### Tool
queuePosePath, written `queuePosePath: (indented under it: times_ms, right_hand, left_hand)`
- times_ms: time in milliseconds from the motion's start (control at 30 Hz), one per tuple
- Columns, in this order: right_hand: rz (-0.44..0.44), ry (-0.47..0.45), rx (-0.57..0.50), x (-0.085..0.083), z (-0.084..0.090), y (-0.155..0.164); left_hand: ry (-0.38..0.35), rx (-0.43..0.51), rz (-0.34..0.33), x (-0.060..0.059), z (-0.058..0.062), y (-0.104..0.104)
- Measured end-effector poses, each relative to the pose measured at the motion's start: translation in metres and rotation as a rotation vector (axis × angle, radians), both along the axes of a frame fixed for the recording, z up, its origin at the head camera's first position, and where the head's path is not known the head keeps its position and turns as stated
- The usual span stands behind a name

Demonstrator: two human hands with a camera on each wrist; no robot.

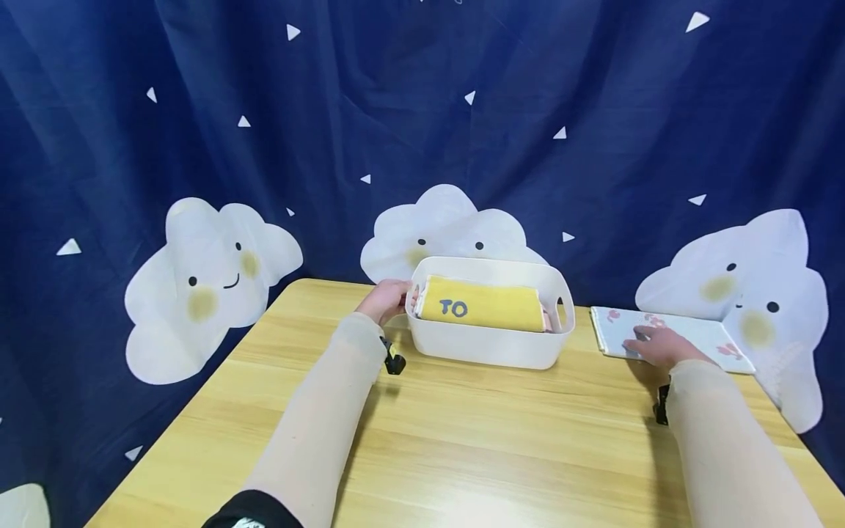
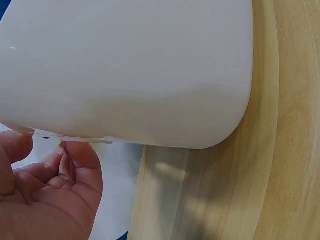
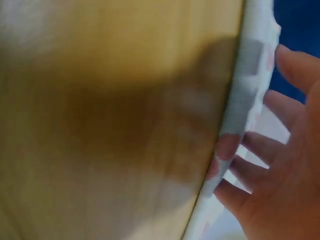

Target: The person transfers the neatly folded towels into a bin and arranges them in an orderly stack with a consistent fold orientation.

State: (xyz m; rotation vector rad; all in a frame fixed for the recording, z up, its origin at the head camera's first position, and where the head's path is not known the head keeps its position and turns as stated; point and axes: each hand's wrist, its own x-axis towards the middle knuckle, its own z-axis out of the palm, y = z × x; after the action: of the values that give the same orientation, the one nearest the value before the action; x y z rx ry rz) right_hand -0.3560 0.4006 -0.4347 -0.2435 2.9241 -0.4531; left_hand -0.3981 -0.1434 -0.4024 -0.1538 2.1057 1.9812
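A white plastic basket [image 1: 485, 350] stands on the table, with a folded yellow cloth [image 1: 508, 308] marked "TO" inside it. My left hand [image 1: 385, 299] holds the basket by the handle opening in its left end. In the left wrist view the thumb and curled fingers of the left hand [image 2: 60, 190] are at that handle, and the basket wall [image 2: 150, 60] fills the upper part. Over at the right, my right hand [image 1: 663, 346] rests on a folded pale blue cloth [image 1: 709, 337] with pink flowers. The right hand's fingers [image 3: 260, 145] are spread along that cloth's edge [image 3: 240, 100].
The wooden table [image 1: 462, 433] carries both the basket and the flowered cloth near its far edge. A dark blue curtain [image 1: 409, 95] with white clouds and triangles hangs right behind it. A pinkish cloth edge [image 1: 547, 321] shows under the yellow cloth at the basket's right.
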Motion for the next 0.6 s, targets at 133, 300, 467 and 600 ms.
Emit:
queuePosePath:
  times_ms: [133, 300, 467, 600]
  right_hand:
    - [0.027, -0.01, 0.064, 0.002, -0.001, -0.002]
    - [-0.055, -0.069, 0.117, 0.01, 0.006, -0.012]
    - [-0.088, -0.081, 0.161, 0.018, 0.008, -0.024]
    - [-0.05, -0.041, 0.172, 0.025, 0.01, -0.032]
  left_hand:
    - [0.005, 0.022, 0.007, -0.001, -0.002, 0.002]
    - [0.004, 0.028, -0.003, 0.0, -0.001, 0.002]
    - [0.002, 0.028, -0.004, 0.0, -0.002, 0.003]
    - [0.008, 0.041, -0.008, 0.0, -0.003, 0.002]
